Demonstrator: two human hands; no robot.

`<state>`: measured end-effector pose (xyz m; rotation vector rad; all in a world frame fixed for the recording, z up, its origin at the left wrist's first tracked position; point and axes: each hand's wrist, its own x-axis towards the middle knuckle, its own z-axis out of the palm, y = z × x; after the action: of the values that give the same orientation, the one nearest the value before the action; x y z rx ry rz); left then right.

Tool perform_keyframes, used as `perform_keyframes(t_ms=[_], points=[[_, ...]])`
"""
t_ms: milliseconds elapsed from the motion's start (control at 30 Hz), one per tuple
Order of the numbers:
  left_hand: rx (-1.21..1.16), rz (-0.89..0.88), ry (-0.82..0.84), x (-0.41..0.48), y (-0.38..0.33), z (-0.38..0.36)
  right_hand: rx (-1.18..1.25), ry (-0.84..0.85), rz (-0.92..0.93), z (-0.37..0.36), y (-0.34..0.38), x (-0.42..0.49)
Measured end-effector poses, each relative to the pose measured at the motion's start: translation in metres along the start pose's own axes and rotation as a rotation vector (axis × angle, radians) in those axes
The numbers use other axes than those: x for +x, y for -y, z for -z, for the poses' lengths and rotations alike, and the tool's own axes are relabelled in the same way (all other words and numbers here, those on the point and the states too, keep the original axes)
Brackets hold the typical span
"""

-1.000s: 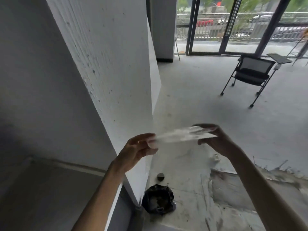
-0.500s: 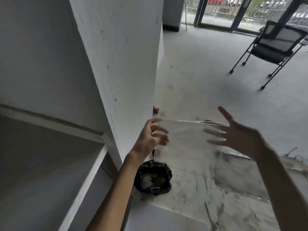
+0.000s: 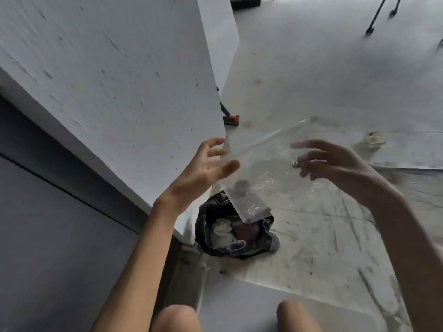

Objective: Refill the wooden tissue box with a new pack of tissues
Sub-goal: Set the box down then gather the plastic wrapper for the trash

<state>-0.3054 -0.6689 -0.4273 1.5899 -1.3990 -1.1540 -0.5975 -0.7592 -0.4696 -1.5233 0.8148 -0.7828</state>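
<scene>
A clear, empty plastic wrapper [image 3: 263, 171] hangs in the air between my hands, its lower end dipping into a small bin lined with a black bag [image 3: 206, 226]. The bin holds crumpled white and dark red waste. My left hand [image 3: 206, 164] is beside the wrapper's left edge with fingers spread, palm up. My right hand [image 3: 335, 164] is at the wrapper's right side, fingers apart and blurred. Neither hand visibly grips the wrapper. The wooden tissue box and the tissue pack are out of sight.
A white pillar [image 3: 119, 80] rises at the left, right against the bin. A red-and-black object [image 3: 231, 119] lies at its far corner. Crumpled paper [image 3: 371, 140] sits on the stained floor at the right. Chair legs [image 3: 374, 20] show top right. My knees [image 3: 177, 317] are at the bottom edge.
The view has tilted down toward the bin. My left hand has opened and let go of the wrapper, which has dropped from level between both hands toward the bin.
</scene>
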Motion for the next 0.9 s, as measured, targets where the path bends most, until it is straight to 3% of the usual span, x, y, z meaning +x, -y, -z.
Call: perform_keyframes(t_ms=[67, 200, 267, 333, 400, 533, 633, 700, 767, 833, 900], points=[[0.178, -0.038, 0.009, 0.017, -0.006, 0.001, -0.029, 0.048, -0.015, 0.008, -0.007, 0.009], [0.394, 0.034, 0.322, 0.055, -0.011, -0.007, -0.124, 0.196, -0.015, 0.005, -0.024, 0.05], [0.307, 0.084, 0.311, 0.064, 0.006, -0.014, -0.091, 0.245, -0.012, 0.001, -0.036, 0.066], [0.133, 0.091, 0.136, 0.066, 0.031, -0.017, -0.043, 0.131, -0.013, 0.002, -0.056, 0.075], [-0.038, 0.109, -0.043, 0.061, 0.058, -0.018, 0.159, 0.008, -0.129, -0.005, -0.085, 0.076], [-0.264, 0.266, -0.223, 0.037, 0.108, -0.04, 0.646, 0.369, -0.447, -0.065, -0.152, 0.049], [-0.225, 0.426, -0.35, 0.012, 0.14, -0.066, 0.644, 0.352, -0.595, -0.1, -0.184, 0.02], [-0.341, 0.503, -0.309, -0.002, 0.154, -0.071, 0.559, 0.301, -0.602, -0.105, -0.194, 0.013], [-0.57, 0.57, -0.154, -0.015, 0.162, -0.069, 0.54, 0.268, -0.623, -0.104, -0.199, 0.012], [-0.665, 0.564, -0.052, -0.026, 0.167, -0.063, 0.522, 0.311, -0.609, -0.1, -0.2, 0.012], [-0.672, 0.525, -0.068, -0.034, 0.173, -0.06, 0.503, 0.384, -0.597, -0.095, -0.2, 0.012]])
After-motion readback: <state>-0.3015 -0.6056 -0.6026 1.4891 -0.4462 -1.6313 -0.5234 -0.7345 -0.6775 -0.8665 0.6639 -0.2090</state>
